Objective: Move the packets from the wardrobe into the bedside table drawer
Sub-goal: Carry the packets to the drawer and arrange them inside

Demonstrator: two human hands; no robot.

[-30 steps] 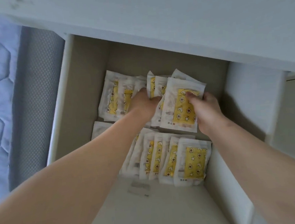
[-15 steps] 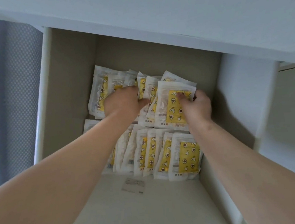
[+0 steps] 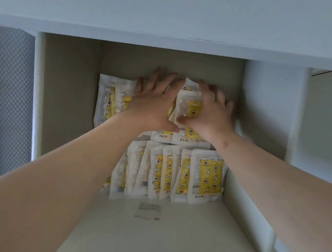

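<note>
The open drawer [image 3: 69, 89] of the white bedside table holds two rows of white packets with yellow star-print panels. The near row of packets [image 3: 170, 171] stands fanned and overlapping. The far row of packets [image 3: 111, 102] lies against the back wall. My left hand [image 3: 155, 102] lies flat with fingers spread on top of the far row. My right hand [image 3: 209, 110] curls over the rightmost far packet [image 3: 189, 106], thumb on its front, fingers behind it. Both hands cover most of the far row.
The bedside table top [image 3: 192, 14] overhangs the drawer's back. A small white label [image 3: 147, 208] lies on the drawer floor in front of the near row. A grey dotted bed side [image 3: 6, 98] runs along the left. The drawer's right wall [image 3: 263, 108] stands close to my right hand.
Both hands have pushed further back over the far row. My left hand has opened flat, and my right hand has closed over the top of the rightmost packet.
</note>
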